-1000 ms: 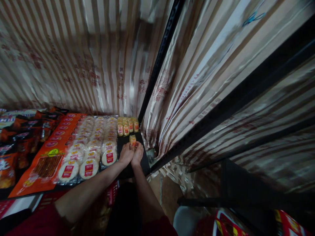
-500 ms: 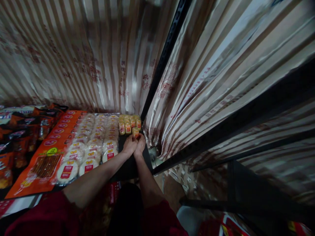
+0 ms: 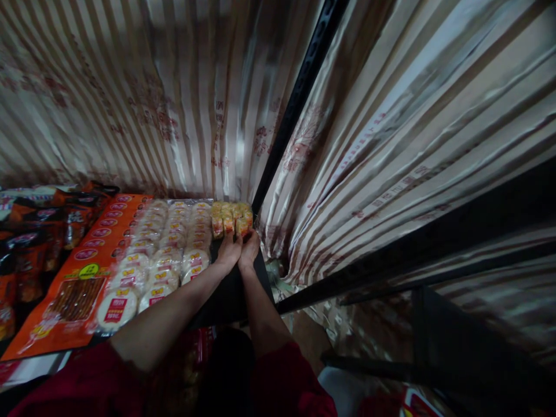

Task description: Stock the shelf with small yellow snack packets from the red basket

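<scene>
At the right end of the dark shelf (image 3: 222,302), both my hands are close together on a small yellow snack pack (image 3: 243,225) with an orange-red label. My left hand (image 3: 229,251) grips it from the left and front, fingers bunched. On its right side my right hand (image 3: 249,249) is closed round it. The pack stands against the front of a cluster of similar yellow packs (image 3: 222,211), set in rows. My fingertips are partly hidden behind the hands and the picture is dim.
Left of the yellow packs lie rows of round white rice crackers (image 3: 116,308) in clear wrap. Beyond them are a flat orange snack packet (image 3: 56,315) and dark bagged snacks (image 3: 32,255). A black upright post (image 3: 295,104) and striped sheeting (image 3: 195,116) close off the back.
My hands have pushed the yellow snack pack away from me, from just in front of the cluster up against its front row. The view has shifted slightly.
</scene>
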`<state>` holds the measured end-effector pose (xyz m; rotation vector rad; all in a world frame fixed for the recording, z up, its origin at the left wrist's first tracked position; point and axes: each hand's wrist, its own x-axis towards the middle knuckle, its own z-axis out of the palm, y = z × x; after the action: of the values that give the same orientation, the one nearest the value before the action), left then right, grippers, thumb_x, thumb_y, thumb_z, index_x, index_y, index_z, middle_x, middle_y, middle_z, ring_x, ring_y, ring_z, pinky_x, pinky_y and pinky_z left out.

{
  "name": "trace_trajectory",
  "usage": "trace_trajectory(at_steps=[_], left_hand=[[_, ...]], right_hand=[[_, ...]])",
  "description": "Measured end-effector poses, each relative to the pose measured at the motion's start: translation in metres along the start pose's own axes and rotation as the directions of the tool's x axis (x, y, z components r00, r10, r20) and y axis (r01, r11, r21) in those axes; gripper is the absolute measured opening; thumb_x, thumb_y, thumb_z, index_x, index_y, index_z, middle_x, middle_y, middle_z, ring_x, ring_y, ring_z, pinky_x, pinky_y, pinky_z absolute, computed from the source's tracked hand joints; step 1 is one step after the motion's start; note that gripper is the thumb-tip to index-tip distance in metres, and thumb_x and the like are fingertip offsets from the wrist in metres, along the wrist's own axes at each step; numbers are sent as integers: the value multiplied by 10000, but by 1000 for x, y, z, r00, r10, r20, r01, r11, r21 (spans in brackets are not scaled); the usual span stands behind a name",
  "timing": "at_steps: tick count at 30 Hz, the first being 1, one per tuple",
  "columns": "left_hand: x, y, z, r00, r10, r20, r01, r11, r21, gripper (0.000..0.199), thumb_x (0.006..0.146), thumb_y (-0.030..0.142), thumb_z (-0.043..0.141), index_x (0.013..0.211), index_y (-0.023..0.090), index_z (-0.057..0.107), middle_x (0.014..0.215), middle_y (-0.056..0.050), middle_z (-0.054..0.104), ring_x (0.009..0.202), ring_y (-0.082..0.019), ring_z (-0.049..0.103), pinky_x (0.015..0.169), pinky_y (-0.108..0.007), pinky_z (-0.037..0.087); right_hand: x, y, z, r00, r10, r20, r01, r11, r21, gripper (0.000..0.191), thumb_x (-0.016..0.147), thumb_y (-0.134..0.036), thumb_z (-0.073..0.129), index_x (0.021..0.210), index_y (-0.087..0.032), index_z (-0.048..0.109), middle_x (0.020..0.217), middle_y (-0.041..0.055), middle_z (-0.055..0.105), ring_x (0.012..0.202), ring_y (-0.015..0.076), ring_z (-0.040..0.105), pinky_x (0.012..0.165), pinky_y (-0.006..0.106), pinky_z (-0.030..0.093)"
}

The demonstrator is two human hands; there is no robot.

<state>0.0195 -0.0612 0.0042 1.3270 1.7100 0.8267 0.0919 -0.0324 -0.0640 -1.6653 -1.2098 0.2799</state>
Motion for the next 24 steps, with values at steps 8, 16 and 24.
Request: trace_trajectory(at_steps=[8, 16, 24], left_hand=[[4, -4, 0, 999, -15, 36, 15, 1000, 3, 375, 872, 290, 385, 1189, 155, 534, 1266, -108, 565, 1155, -180, 528, 958, -252, 378], [4, -7, -5, 999, -8, 40, 6, 998, 56, 381, 847, 239, 404, 1200, 172, 530, 1283, -97, 554, 1186, -191, 502, 978, -267, 358], [5, -2, -7, 999, 3, 48, -7, 997, 83, 337, 860, 275, 393, 1121, 163, 576, 1232, -110, 589, 1144, -187, 535, 942, -255, 375]], right_hand=[[6, 2, 7, 1000, 9, 24, -9, 1000, 19, 210, 715, -282, 576, 873, -160, 510, 833, 57, 562, 776, 187, 513, 740, 315, 418], [2, 2, 5, 997, -65, 34, 63, 997, 45, 151, 740, -265, 545, 853, -165, 540, 853, 53, 570, 801, 179, 511, 779, 311, 416], [1, 0, 6, 994, -108, 24, 106, 993, 45, 104, 737, -186, 520, 825, -175, 572, 882, 55, 554, 893, 188, 496, 858, 327, 398]])
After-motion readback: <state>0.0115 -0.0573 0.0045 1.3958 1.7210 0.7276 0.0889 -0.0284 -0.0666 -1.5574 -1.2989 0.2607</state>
